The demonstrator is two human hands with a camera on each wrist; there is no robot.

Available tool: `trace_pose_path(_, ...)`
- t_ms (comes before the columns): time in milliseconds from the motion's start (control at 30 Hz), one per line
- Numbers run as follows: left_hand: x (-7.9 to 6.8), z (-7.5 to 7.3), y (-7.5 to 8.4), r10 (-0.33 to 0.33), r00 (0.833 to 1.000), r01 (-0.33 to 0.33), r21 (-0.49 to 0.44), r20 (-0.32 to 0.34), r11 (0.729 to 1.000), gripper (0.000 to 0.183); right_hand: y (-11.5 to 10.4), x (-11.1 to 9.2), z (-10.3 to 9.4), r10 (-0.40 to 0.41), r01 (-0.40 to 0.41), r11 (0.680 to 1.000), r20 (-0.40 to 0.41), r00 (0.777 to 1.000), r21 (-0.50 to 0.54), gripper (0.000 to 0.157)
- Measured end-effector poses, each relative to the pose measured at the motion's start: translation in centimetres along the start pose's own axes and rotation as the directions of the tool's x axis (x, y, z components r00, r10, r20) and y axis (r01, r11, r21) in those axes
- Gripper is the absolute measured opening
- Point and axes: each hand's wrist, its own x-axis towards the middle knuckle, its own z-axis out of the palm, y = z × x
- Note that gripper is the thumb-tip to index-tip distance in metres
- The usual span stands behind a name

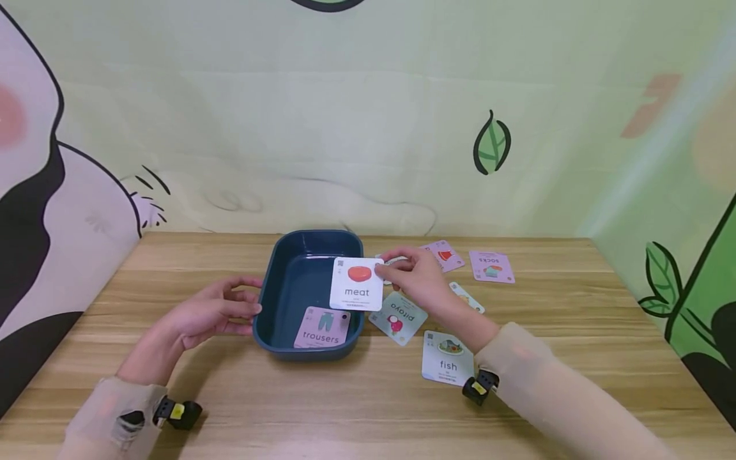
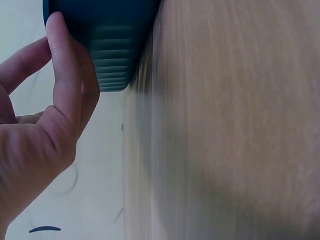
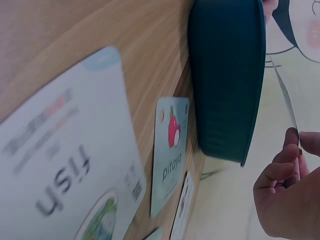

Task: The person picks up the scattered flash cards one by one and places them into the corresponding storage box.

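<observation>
My right hand (image 1: 416, 275) pinches a white "meat" card (image 1: 356, 296) by its right edge, between thumb and fingers. The card is held over the right rim of a dark blue plastic bin (image 1: 264, 319). In the right wrist view it appears almost edge-on above the bin. A pink "trousers" card (image 1: 323, 327) lies inside, at the bin's near end. At the bin's left side, my left hand (image 1: 215, 310) rests its fingertips against the outside of the wall. The left wrist view shows the thumb (image 2: 65, 65) right at the rim.
Right of the bin, on the wooden table (image 1: 230, 396), lie a "pitaya" card (image 1: 411, 313), a "fish" card (image 1: 445, 365), a "socks" card (image 1: 491, 271) and another pink card (image 1: 451, 259). My right forearm partly covers a small card (image 1: 464, 295). A printed cloth (image 1: 287, 128) hangs behind.
</observation>
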Motion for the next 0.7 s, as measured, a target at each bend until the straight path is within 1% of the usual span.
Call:
trace_pose_path(167, 0.0, 0.0, 0.0, 0.001, 1.000, -0.001, 0.000, -0.003, 1.000, 0.064, -0.1, 0.4, 1.1, -0.058, 0.059, 0.998, 0.017, 0.998, -0.020, 0.024)
trace_pose_path(333, -0.1, 0.0, 0.0, 0.000, 1.000, 0.000, -0.004, 0.000, 1.000, 0.064, 0.2, 0.6, 2.0, -0.118, 0.119, 0.991, 0.029, 0.993, -0.064, 0.021)
trace_pose_path(500, -0.1, 0.1, 0.0, 0.003, 1.000, -0.002, -0.011, 0.006, 1.000, 0.063, 0.3, 0.8, 2.8, -0.145, 0.147, 0.985, 0.033, 0.989, -0.089, 0.019)
trace_pose_path(700, -0.1, 0.0, 0.0, 0.003, 1.000, -0.003, -0.008, 0.002, 1.000, 0.064, 0.2, 1.1, 3.9, -0.176, 0.183, 0.968, 0.056, 0.983, -0.171, 0.018)
